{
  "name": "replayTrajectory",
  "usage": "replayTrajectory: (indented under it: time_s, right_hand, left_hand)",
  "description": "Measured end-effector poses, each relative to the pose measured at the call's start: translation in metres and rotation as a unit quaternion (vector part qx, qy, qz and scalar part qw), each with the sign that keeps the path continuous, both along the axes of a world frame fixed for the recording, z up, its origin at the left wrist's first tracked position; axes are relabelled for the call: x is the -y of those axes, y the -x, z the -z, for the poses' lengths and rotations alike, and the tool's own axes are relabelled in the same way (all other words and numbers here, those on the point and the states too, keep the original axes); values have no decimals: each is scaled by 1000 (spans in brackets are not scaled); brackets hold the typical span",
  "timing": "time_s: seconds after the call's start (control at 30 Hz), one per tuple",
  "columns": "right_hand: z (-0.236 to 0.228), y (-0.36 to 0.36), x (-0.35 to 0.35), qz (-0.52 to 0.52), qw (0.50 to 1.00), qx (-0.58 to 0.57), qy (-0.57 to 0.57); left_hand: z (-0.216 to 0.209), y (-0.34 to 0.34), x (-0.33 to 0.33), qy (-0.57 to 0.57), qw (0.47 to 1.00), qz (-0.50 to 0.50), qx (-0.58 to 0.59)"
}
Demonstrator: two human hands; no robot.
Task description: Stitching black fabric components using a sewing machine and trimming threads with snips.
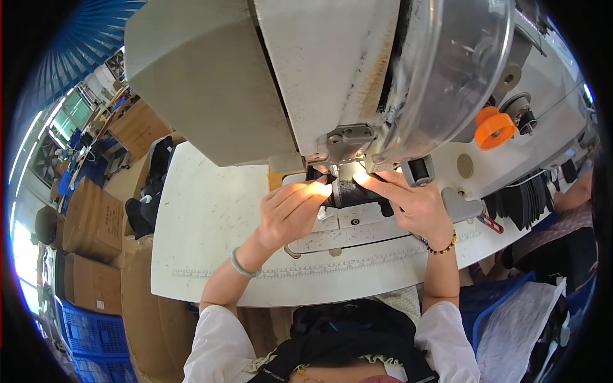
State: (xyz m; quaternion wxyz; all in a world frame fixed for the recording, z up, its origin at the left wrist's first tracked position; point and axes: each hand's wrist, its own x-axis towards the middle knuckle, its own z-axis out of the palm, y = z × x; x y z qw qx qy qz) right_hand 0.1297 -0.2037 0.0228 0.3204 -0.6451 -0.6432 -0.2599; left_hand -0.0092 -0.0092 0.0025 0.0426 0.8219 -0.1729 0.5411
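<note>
A small dark fabric piece (359, 193) lies under the lit needle area of a sewing machine (325, 76). On its left edge my left hand (292, 209) is closed, fingertips pinched together near the presser foot. My right hand (418, 207) grips the right side, its index finger stretched toward the needle and the other fingers curled by the edge. The lamp glare washes out the fingertips of both hands. The needle itself is hard to make out.
A ruler strip (319, 263) runs along the front of the white sewing table (211, 236). At right are an orange knob (495, 128), a stack of black pieces (520, 203) and a red-handled tool (490, 223). Cardboard boxes (93, 217) and blue crates (96, 329) stand at left.
</note>
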Motion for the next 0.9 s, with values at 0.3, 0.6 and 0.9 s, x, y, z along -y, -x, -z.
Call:
replayTrajectory:
  time_s: [0.3,0.6,0.9]
  right_hand:
    - [0,-6,-3,-39,998,-39,-12]
    - [-3,-16,-5,-52,997,-54,5]
    - [-3,-16,-7,-91,989,-105,-52]
  left_hand:
    - [1,-1,3,-14,1000,-20,14]
    - [-2,-2,8,-37,998,-51,22]
    - [3,-5,7,-11,998,-52,30]
